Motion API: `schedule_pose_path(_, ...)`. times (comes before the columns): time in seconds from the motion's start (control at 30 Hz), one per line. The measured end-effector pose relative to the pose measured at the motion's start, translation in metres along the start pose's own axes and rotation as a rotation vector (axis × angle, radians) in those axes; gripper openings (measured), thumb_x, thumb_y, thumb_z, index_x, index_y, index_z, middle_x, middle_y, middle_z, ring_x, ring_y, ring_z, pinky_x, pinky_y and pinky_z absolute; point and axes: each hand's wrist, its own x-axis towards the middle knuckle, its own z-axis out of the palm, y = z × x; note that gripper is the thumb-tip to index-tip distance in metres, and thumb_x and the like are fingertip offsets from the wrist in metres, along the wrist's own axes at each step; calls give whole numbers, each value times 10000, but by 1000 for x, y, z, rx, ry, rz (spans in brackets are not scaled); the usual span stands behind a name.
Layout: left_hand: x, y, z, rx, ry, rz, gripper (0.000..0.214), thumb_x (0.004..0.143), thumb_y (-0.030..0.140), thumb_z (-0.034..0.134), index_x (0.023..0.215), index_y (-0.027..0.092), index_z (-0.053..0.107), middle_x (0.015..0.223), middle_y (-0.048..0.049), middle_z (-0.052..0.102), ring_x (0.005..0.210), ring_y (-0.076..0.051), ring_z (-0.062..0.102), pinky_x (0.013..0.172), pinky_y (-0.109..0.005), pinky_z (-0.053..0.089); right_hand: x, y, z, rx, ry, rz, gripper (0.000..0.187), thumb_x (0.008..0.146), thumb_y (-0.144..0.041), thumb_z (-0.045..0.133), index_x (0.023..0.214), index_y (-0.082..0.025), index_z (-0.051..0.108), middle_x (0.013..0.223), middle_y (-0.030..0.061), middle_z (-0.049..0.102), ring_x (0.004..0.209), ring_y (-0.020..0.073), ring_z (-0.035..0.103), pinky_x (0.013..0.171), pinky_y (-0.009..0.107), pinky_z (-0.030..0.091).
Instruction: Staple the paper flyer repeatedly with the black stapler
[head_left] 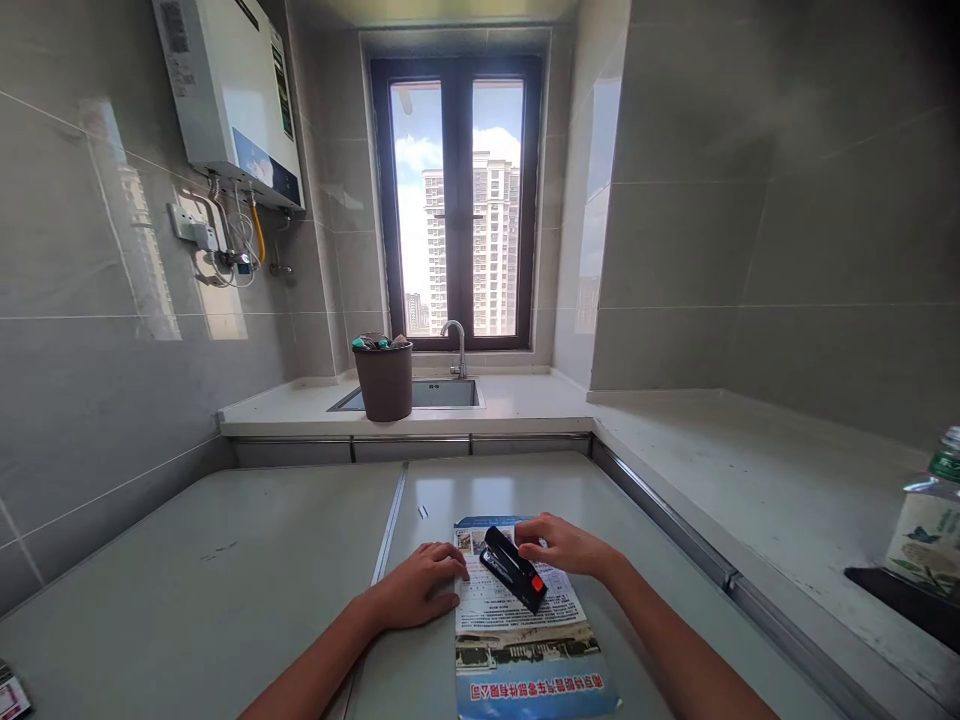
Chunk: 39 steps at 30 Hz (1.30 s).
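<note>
A black stapler [513, 568] with a red patch near one end lies at a slant on a printed paper sheet [536, 685] with blue borders and red characters that appear upside down. My left hand [421, 588] lies on the table at the sheet's left edge, with its fingers spread and the fingertips on the paper. Beside the stapler's right side is my right hand [566, 546]. Its fingers are loosely bent, with thumb and forefinger apart close to the stapler, and nothing shows in its grip. Whether those fingertips touch the stapler is hard to see.
Two small thin dark strips [424, 512] lie on the pale table [300, 590]. Beyond it, a brown bucket [384, 385] stands by the sink [446, 394] and faucet [459, 345]. A bottle [930, 530] stands on the right counter [712, 440]. A small box [11, 692] sits lower left.
</note>
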Motion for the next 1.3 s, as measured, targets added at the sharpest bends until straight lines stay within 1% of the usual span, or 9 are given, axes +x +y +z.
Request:
schedule_pose_path(0.13,-1,-3,0,-23,14,-24,342,897,279,674,1239,299,674,1328,-82,631,1240,-277,589,1135,-429,421,0,-8,9,-83,-88,37,629,728,-679,799,1083,-197,605,859,0,657,683,151,533,582,245,329)
schedule_pose_path(0.37,-2,-5,-2,-69,-8,-54,350,913,306,666,1260,314,708,1357,-86,622,1274,-294,572,1131,-438,426,4,-12,14,-212,5,-2,345,775,-306,696,1109,-225,658,856,12,691,731,177,587,630,248,345)
schedule_pose_path(0.53,-1,-4,-2,-91,19,-57,247,942,338,644,1153,313,770,1241,-85,657,1187,-265,618,1086,-401,457,3,-18,11,-191,77,-25,411,885,-309,645,1293,-256,650,983,49,739,841,218,648,737,283,399)
schedule_pose_path(0.7,-1,-5,-1,-114,34,-61,223,971,382,611,1071,272,778,1195,-98,659,1146,-254,616,1029,-356,481,6,-15,19,-190,56,-59,478,892,-322,706,1364,-305,636,1114,79,710,1018,262,635,894,342,429)
schedule_pose_path(0.9,0,-3,-1,-101,51,-42,224,988,386,582,994,239,751,1127,-97,680,1042,-224,637,968,-329,493,8,-13,22,-129,51,-34,497,889,-315,734,1376,-310,634,1078,72,698,974,241,649,872,334,461)
schedule_pose_path(0.97,1,-4,0,-99,55,-31,211,988,375,585,994,246,752,1126,-91,696,1048,-223,646,985,-338,479,6,-12,18,-75,77,-51,426,913,-360,717,1329,-285,666,1074,77,710,966,235,653,855,330,478)
schedule_pose_path(1.07,3,-7,2,-69,58,-25,188,973,361,605,982,256,761,1100,-81,719,1029,-222,666,1003,-359,459,3,-8,8,-14,152,-136,264,969,-446,649,1078,-237,768,1021,83,744,979,237,652,888,353,488)
schedule_pose_path(1.17,3,-6,2,-55,59,-34,198,969,375,609,981,257,768,1083,-84,729,1019,-227,676,1002,-376,464,0,-4,-1,25,144,-157,388,1008,-506,571,870,-218,793,951,92,763,922,228,662,861,362,503)
schedule_pose_path(1.3,0,-2,-4,-93,42,-48,220,958,375,621,1082,291,781,1270,-83,681,1156,-247,645,1048,-381,478,-4,-3,-8,73,101,-145,450,1005,-560,560,847,-222,811,934,88,778,884,220,675,882,373,503)
